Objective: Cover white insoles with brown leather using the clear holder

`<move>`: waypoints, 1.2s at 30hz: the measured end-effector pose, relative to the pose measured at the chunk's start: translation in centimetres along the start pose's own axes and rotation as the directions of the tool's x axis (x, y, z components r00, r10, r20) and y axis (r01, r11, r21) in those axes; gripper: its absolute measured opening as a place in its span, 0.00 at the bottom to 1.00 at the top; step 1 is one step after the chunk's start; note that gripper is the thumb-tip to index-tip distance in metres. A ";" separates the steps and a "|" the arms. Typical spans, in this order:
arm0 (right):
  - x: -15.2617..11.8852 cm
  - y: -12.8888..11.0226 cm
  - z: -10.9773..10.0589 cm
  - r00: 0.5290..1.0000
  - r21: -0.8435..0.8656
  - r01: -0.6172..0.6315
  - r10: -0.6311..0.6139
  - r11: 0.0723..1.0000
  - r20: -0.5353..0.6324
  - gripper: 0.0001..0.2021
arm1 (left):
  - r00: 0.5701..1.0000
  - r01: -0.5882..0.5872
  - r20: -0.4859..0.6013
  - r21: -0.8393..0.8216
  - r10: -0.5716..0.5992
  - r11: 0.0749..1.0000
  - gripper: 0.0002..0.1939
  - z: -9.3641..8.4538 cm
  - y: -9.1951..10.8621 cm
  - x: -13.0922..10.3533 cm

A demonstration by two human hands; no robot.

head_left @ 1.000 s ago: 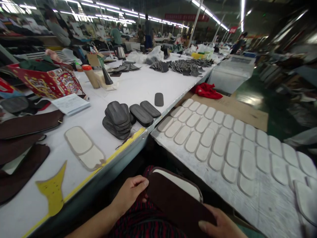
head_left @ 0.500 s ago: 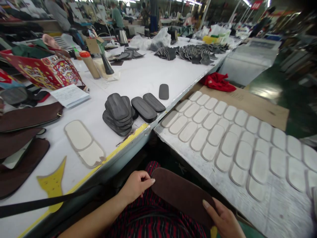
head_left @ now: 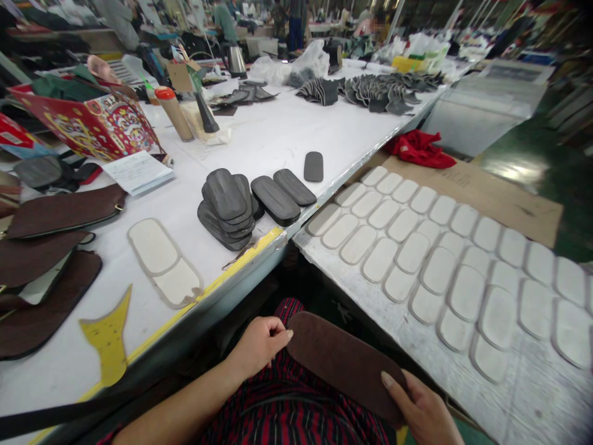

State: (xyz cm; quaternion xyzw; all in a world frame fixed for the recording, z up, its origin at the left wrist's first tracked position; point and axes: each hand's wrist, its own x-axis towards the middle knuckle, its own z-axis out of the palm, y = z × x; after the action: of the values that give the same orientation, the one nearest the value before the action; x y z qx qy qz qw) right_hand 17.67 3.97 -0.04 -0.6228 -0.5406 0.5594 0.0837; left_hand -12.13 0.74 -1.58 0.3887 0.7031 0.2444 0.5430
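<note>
A long dark brown leather piece with rounded ends lies slantwise above my lap. My left hand is closed at its left end, thumb along the edge and fingers curled under. At the other end my right hand grips the piece, thumb on top and the fingers mostly hidden beneath. A bit of something yellow shows below the right hand, too little to name. Striped red and black cloth covers my lap underneath.
Dark grey oval pads are stacked near the edge of the white table. To the right, a board carries rows of pale oval pieces. Brown leather bag parts and a yellow template lie at left.
The camera view has shifted slightly, so the tables' contents appear a little farther right. Both hands keep the same hold on the leather piece, which has hardly moved.
</note>
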 end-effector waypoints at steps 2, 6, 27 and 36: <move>-0.1 -0.2 0.1 1.000 -0.008 0.003 -0.003 1.000 0.001 0.22 | 1.000 0.003 -0.005 0.012 -0.003 1.000 0.17 0.1 0.0 0.0; -0.2 -0.8 0.2 0.999 -0.073 -0.021 0.019 0.997 -0.028 0.21 | 1.000 0.004 -0.017 0.032 -0.003 0.999 0.17 0.2 0.1 0.0; -0.2 -1.8 0.5 0.976 -0.256 0.049 -0.101 0.965 -0.192 0.12 | 1.000 0.013 0.004 0.171 -0.014 0.985 0.20 0.0 1.1 0.0; -0.1 -2.3 0.3 0.977 -0.342 0.045 -0.113 0.939 -0.181 0.09 | 0.999 0.046 0.015 0.269 -0.052 0.962 0.21 0.1 1.1 0.2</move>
State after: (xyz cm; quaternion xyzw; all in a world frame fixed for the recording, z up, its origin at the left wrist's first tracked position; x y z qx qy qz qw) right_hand 16.17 4.65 1.58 -0.6581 -0.6416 0.3906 0.0522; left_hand -11.70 1.53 -0.84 0.4437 0.7331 0.1291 0.4990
